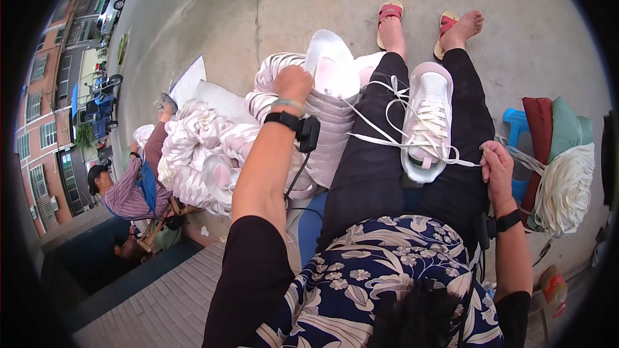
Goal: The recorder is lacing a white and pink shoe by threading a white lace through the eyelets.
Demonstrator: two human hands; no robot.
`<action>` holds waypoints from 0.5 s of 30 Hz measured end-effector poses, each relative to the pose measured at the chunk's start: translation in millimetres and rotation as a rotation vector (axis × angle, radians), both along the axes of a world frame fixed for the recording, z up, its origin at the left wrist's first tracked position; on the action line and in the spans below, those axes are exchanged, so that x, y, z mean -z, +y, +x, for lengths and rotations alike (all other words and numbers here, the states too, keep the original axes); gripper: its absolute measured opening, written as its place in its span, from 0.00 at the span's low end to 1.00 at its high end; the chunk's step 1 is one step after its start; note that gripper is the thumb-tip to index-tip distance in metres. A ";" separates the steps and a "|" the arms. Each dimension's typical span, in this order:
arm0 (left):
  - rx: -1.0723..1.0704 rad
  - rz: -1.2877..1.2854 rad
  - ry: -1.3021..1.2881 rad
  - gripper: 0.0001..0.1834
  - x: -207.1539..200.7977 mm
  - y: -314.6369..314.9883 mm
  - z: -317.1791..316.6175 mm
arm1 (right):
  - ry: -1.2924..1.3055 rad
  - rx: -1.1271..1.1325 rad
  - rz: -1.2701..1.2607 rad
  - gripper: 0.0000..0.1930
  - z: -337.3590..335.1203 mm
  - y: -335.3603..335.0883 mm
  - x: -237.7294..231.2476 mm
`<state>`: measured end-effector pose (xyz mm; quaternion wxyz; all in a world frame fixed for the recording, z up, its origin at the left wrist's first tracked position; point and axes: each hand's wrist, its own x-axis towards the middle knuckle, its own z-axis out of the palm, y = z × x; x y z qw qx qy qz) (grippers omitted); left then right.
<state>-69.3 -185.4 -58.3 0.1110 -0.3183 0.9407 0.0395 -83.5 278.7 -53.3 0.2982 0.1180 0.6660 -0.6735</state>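
A white and pale pink sneaker (427,116) rests across my thighs, its toe pointing away from me. White laces (431,130) are threaded through its eyelets, and loose lengths spread to both sides. To the right of the shoe, my right hand (497,166) pinches a lace end, drawn out nearly straight from the heel side. My left hand (294,82) is closed beside a stack of white and pink shoe uppers (332,132). Its fingertips are hidden, so what it grips cannot be made out; one lace runs from the shoe towards it.
More bundled uppers (193,148) are heaped at the left. A thick hank of white laces (565,190) hangs at the right by red and green cushions (560,125) and a blue stool (516,118). Beyond the heap, another person (129,187) sits bent forward.
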 end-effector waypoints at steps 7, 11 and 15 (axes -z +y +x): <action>0.216 -0.260 0.505 0.13 -70.5 13.9 101.7 | 0.070 0.002 0.001 0.06 8.6 -1.5 0.5; 0.416 -0.239 0.750 0.10 -164.3 75.3 144.2 | 0.102 -0.011 0.003 0.06 9.2 3.6 8.0; 0.570 -0.106 0.894 0.10 -209.1 133.6 170.8 | 0.112 0.004 -0.009 0.06 14.7 1.2 9.4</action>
